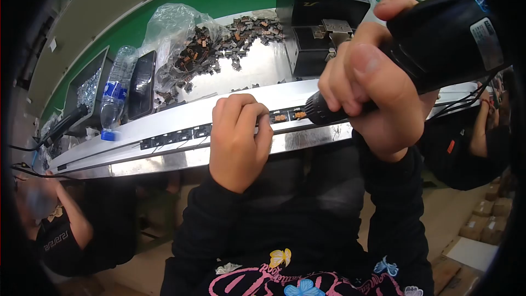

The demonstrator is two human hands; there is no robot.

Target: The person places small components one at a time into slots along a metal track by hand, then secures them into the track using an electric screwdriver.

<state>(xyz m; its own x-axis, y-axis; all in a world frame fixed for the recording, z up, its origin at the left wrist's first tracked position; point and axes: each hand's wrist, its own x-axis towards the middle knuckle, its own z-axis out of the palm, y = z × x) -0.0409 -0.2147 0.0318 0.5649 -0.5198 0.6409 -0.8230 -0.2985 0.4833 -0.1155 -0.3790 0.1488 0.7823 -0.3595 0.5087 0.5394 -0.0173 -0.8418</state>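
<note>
Your right grip (378, 77) is closed firmly around a black power tool (444, 38), apparently an electric screwdriver, held tilted, with its ribbed nose (319, 111) down at the row of small black parts (178, 136). Your left grip (236, 140) is curled over that row; whether its fingers pinch a part cannot be told, as the hand covers it. The row lies along the white rail (109, 156) at the near edge of the counter (252, 60), and orange-topped pieces (280, 117) show between your left fingers and the nose.

On method, in this inspector's judgement: bring the tool square to the part before applying power, press evenly, and steady the row close to the nose without letting fingertips stray beneath it. A slanted tip could slip or mark the part.

Containers: the grey bin (104, 66) at your left holds many small shiny pieces (87, 92), too small to identify. The clear plastic bag (172, 22) has black and orange parts at its mouth, with more heaped beside it. The clear bottle (118, 79) lies capped next to the bin; its contents cannot be judged.
</note>
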